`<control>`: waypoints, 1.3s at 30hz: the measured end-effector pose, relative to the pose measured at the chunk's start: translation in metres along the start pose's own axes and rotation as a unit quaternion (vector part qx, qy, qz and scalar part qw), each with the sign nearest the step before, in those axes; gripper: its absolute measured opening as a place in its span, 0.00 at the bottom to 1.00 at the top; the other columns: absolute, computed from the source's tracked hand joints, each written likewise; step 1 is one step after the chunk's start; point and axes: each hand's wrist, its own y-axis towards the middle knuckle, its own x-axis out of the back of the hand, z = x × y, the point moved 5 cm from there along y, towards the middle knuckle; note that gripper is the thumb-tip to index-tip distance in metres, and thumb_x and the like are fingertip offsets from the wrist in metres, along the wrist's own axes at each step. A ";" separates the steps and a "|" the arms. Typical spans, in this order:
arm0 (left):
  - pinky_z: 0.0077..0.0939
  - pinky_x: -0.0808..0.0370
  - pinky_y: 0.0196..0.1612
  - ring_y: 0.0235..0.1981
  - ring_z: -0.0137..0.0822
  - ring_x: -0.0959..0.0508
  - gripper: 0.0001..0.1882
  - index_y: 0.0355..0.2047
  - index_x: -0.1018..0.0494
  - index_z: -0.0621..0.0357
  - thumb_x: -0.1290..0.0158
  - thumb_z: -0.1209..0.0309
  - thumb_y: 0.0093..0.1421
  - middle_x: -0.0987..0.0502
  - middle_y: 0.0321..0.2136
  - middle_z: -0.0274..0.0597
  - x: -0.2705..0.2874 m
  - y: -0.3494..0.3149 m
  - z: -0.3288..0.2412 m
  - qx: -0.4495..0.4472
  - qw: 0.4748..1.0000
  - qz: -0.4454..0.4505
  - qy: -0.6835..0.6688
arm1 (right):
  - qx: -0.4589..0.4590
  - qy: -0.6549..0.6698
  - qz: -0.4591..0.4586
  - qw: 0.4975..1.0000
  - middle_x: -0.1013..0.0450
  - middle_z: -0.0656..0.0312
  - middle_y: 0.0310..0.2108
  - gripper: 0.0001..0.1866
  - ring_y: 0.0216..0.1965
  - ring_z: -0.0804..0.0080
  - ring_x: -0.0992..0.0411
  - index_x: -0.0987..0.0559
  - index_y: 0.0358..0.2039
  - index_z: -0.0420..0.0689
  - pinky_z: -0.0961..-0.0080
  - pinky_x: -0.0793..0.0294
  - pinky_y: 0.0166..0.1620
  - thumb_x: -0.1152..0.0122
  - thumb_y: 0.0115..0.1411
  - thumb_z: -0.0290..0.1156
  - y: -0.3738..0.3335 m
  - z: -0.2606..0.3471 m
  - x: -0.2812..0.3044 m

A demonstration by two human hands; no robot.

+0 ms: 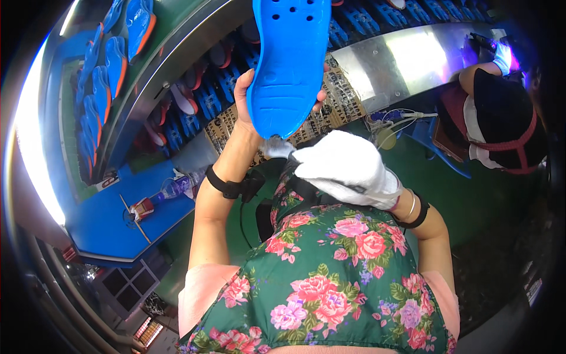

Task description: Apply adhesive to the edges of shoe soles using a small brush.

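Observation:
A blue shoe sole (pixel 286 71) with small round holes at its far end stands up in front of me, its heel end toward me. My left hand (pixel 243 101) grips it from behind, thumb at the left edge and fingertips at the right edge. In my right hand (pixel 342 165), which wears a white glove, is a small brush-like tool (pixel 278 148). The tool's pale tip is blurred and sits close to the sole's heel; I cannot tell whether it touches. Most of the tool is hidden by the glove.
Blue soles with orange sides (pixel 117 65) hang on a rack at the left. Behind brown taped cardboard (pixel 339 100) runs a curved metal rail (pixel 407 59) beside rows of blue pieces. A bottle (pixel 177 186) lies on a blue table (pixel 100 224). Another person (pixel 501 118) works at the right.

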 end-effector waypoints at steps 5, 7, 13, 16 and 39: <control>0.55 0.20 0.58 0.56 0.65 0.23 0.55 0.75 0.50 0.66 0.43 0.42 0.58 0.38 0.67 0.68 0.002 -0.004 0.000 -0.012 0.989 0.122 -0.086 | -0.048 0.020 -0.053 0.997 0.16 0.60 0.43 0.16 0.39 0.62 0.18 0.12 0.44 0.48 0.67 0.18 0.43 0.25 0.54 0.24 0.005 -0.008 0.022; 0.54 0.20 0.57 0.55 0.66 0.23 0.54 0.74 0.48 0.67 0.43 0.42 0.58 0.35 0.65 0.70 0.004 -0.004 -0.003 0.008 0.993 0.096 -0.068 | 0.031 -0.070 -0.039 0.996 0.15 0.55 0.44 0.15 0.38 0.61 0.18 0.12 0.42 0.46 0.68 0.20 0.41 0.25 0.52 0.20 0.001 -0.004 0.013; 0.54 0.20 0.55 0.55 0.69 0.22 0.52 0.72 0.43 0.69 0.46 0.43 0.59 0.31 0.62 0.73 0.009 -0.001 -0.012 0.002 0.995 0.100 0.003 | 0.006 0.040 0.035 0.999 0.16 0.59 0.45 0.15 0.38 0.62 0.19 0.13 0.45 0.48 0.67 0.18 0.40 0.25 0.55 0.26 -0.003 0.002 0.008; 0.55 0.20 0.56 0.54 0.70 0.21 0.52 0.72 0.44 0.69 0.45 0.43 0.58 0.30 0.61 0.74 0.012 -0.001 -0.010 0.013 0.997 0.078 -0.011 | -0.014 0.010 -0.041 0.999 0.16 0.60 0.42 0.14 0.37 0.64 0.19 0.12 0.44 0.47 0.67 0.19 0.39 0.24 0.55 0.26 0.000 -0.014 0.019; 0.57 0.20 0.57 0.57 0.67 0.23 0.44 0.73 0.44 0.64 0.55 0.43 0.68 0.31 0.65 0.66 0.000 0.000 0.045 -0.024 0.988 -0.020 -0.152 | -0.056 -0.197 -0.193 0.960 0.15 0.55 0.40 0.12 0.39 0.65 0.18 0.12 0.40 0.40 0.70 0.19 0.45 0.26 0.54 0.18 0.039 -0.052 0.085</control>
